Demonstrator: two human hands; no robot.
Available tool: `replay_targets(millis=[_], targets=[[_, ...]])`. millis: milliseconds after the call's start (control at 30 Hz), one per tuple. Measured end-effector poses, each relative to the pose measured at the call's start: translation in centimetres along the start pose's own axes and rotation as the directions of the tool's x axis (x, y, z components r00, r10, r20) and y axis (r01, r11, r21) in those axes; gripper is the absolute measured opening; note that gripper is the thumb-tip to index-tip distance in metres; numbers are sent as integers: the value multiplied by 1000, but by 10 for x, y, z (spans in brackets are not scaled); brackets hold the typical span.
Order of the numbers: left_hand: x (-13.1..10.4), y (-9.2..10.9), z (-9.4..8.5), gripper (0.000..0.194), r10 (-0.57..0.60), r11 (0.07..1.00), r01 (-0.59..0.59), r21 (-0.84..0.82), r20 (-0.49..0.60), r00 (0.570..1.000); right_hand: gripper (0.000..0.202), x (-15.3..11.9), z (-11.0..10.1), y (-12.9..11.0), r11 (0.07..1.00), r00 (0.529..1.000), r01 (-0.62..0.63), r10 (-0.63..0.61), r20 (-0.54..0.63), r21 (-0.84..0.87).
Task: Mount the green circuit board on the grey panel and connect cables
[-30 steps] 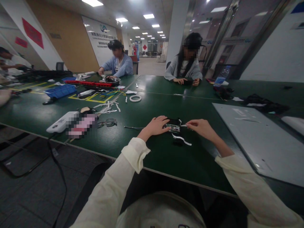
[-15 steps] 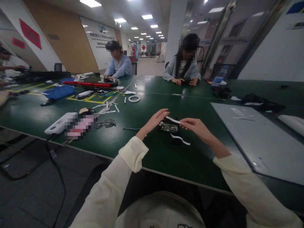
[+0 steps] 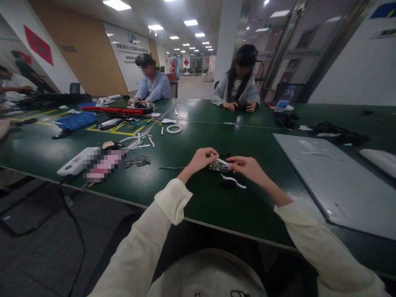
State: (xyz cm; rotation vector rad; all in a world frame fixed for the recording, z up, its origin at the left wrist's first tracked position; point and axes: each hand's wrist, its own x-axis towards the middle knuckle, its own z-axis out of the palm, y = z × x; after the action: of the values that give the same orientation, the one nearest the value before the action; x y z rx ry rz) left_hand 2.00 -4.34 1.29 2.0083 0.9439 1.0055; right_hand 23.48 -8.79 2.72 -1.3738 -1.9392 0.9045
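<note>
Head view: left hand [image 3: 200, 159] and right hand [image 3: 248, 168], in closed pinches, held a white strip [image 3: 223, 162] near its ends, above a circuit board [image 3: 217, 167]. The strip seemed light, limp, best held there; the board, probably fragile, by its edges.

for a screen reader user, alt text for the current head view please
A person's left hand and right hand hold a white strip between them over a circuit board at a green table. Another white strip lies nearby, with eyeglasses and a white ring off to the left; two co-workers sit across.
</note>
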Motion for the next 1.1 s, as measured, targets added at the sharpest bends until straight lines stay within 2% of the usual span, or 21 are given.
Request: replay_targets(millis=[133,233,333,433,500,600,767,867,967,1100], targets=[[0,-1,0,19,83,988,-69,141,-102,991,37,-1,1,-4,999,999,42,-42,-2,31],[-1,-4,0,17,105,959,-53,278,-176,979,32,2,1,3,998,999,37,-35,-42,49],[-2,-7,-1,19,100,911,10,412,-243,965,28,9,1,18,995,992,-20,33,-124,99],[-2,-8,-1,20,137,842,24,539,-257,957,29,17,4,35,974,968,-134,168,-186,184],[-3,-7,0,20,173,800,-2,600,-227,958,29,20,7,41,957,954,-183,228,-196,224],[-3,-5,4,22,202,753,-55,655,-151,968,28,22,10,41,951,956,-198,241,-170,236],[-1,5,10,26,193,711,-115,694,-35,981,29,25,13,33,948,951,-230,267,-154,219],[3,15,20,29,181,679,-181,711,77,981,29,27,13,33,949,949,-239,272,-156,205],[10,22,37,33,108,651,-205,731,179,978,27,27,13,33,969,959,-209,230,-168,132],[16,22,58,40,-42,669,-116,734,193,980,28,24,12,28,987,972,-160,157,-173,-4]])
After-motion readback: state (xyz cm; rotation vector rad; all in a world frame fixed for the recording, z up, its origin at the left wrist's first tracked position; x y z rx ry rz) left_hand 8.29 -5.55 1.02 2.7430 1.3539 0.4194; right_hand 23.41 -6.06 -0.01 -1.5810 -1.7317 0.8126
